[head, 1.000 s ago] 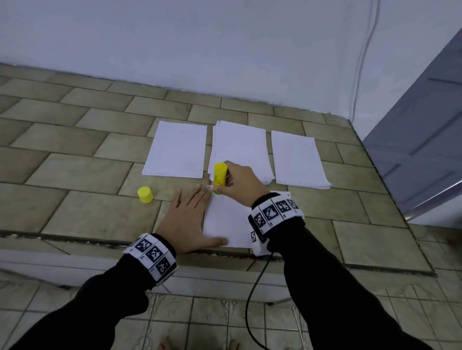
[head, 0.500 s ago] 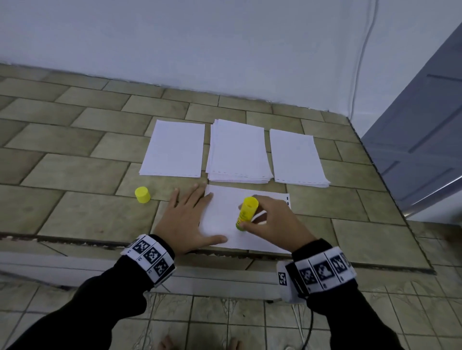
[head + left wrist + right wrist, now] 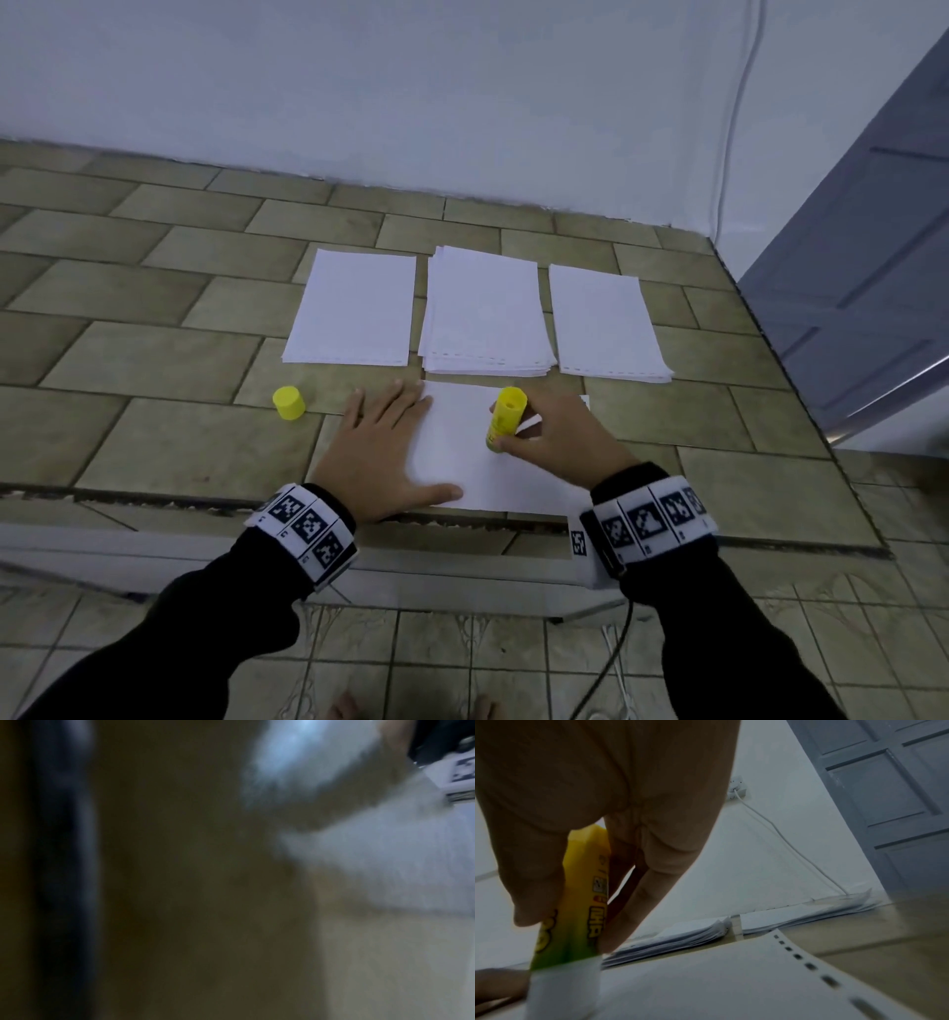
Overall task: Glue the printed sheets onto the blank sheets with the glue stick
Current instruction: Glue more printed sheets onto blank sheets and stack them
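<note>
Three stacks of white paper sheets (image 3: 482,313) lay side by side on the tiled bench (image 3: 154,360). Nearer, a single white sheet (image 3: 462,462) lay under the flat, spread left hand (image 3: 380,457). Right hand (image 3: 560,447) pinched the yellow glue stick (image 3: 506,419), tip on that sheet. Yellow cap (image 3: 288,403) stood left, apart.

left grip (image 3: 382,452) flat, right grip (image 3: 557,437) curled

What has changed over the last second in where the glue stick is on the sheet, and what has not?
The right hand, gripping the glue stick, drew it from the sheet's far left corner toward the middle. The left hand stays flat on the sheet's left edge; the yellow cap and three paper stacks are unmoved.
</note>
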### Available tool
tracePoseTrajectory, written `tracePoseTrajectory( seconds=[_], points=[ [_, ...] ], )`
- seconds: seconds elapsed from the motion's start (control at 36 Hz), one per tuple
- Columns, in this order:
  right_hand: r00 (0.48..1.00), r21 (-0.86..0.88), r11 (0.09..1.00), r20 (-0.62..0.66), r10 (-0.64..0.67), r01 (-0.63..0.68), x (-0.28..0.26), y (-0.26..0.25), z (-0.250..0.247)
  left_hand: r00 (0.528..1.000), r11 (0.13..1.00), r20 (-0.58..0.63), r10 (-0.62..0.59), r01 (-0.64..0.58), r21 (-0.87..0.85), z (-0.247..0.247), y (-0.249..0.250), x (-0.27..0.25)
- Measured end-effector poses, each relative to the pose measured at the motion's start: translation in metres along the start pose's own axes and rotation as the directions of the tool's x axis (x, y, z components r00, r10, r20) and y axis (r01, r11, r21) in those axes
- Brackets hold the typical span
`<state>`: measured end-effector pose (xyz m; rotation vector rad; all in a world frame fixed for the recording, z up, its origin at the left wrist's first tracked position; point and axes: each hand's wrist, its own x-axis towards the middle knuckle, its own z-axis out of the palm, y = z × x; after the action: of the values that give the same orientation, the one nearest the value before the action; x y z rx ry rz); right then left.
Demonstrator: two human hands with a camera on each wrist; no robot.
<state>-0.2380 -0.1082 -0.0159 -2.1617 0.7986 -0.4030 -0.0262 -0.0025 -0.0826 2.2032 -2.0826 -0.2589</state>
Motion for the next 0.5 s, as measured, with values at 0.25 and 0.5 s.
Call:
tracePoseTrajectory(
  seconds=[0.25, 0.5],
  points=[
    [0.993, -0.113, 0.987, -0.018, 0.113, -0.114, 0.050, 0.009, -0.015, 1.000, 1.000, 0.017, -0.001, 0.001, -0.008, -0.002, 0.001, 0.000],
    [0.983, -0.072, 0.985, -0.108, 0.148, -0.157, 0.035, 0.012, -0.019, 1.000, 1.000, 0.003, -0.001, 0.001, -0.019, -0.001, -0.001, -0.001]
  ],
)
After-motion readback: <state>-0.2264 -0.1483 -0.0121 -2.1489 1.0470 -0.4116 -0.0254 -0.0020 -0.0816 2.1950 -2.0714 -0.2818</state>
